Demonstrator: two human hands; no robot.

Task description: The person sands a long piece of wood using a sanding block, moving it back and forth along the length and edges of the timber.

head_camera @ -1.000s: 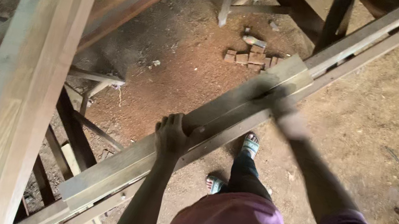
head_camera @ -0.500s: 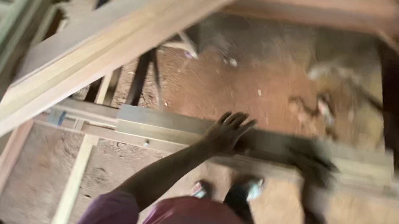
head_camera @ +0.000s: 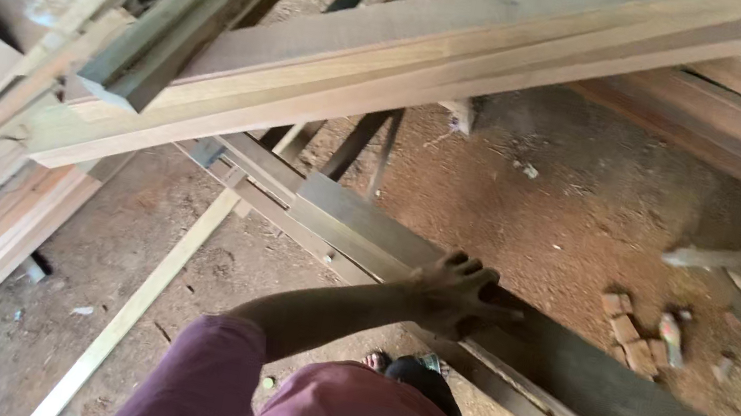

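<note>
The view is swinging round since the earlier frame: the long grey plank [head_camera: 511,334], which was lying level across the picture, is now running on a slant from upper left down to lower right, and only one hand is showing on it where two were pressing before. The left hand [head_camera: 457,294] is lying flat on the plank's top face, fingers [head_camera: 471,269] spread and curling over the far edge, so it is pressing and steadying rather than clenching round the wood. The right hand is falling outside the picture, and its grip cannot be told. The plank itself is resting over another pale length, above the red earth floor [head_camera: 576,194], with the person's foot [head_camera: 408,367] standing just under it. To handle this well, the palm is best staying broad on the face with the fingers hooked over the edge, so the plank is not twisting or sliding along its supports. A big pale beam [head_camera: 438,57] is crossing overhead, close enough to be worth watching. Also differing from before: the small brick pieces [head_camera: 631,340] are now lying to the right, and stacked boards [head_camera: 2,224] are showing at the left.
</note>
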